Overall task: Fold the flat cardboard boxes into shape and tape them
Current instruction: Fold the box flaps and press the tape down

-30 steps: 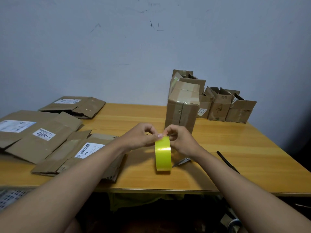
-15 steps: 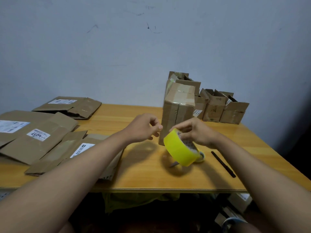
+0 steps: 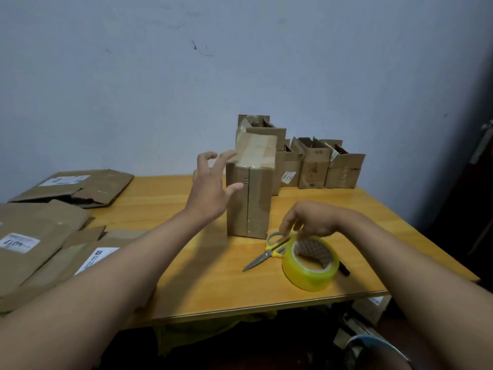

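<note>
Left hand [image 3: 210, 192] spread open beside upright box [image 3: 249, 198], holding nothing. Right hand [image 3: 310, 221] fingers curled over tape roll [image 3: 309, 263], grip unclear.

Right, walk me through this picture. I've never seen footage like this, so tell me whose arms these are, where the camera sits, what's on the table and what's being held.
There is no machine here: the arms belong to a person wearing a wide-angle camera on the head, looking forward and down, so you see the scene as they do. The left hand is open, fingers spread, reaching toward the upright taped box without gripping it. The right hand hangs over the yellow tape roll, fingertips at its rim; whether it really grips the roll is unclear. Beside the roll on the wooden table lie scissors and a black pen. Flat cardboard boxes wait on the left. More folded boxes stand by the wall.
</note>
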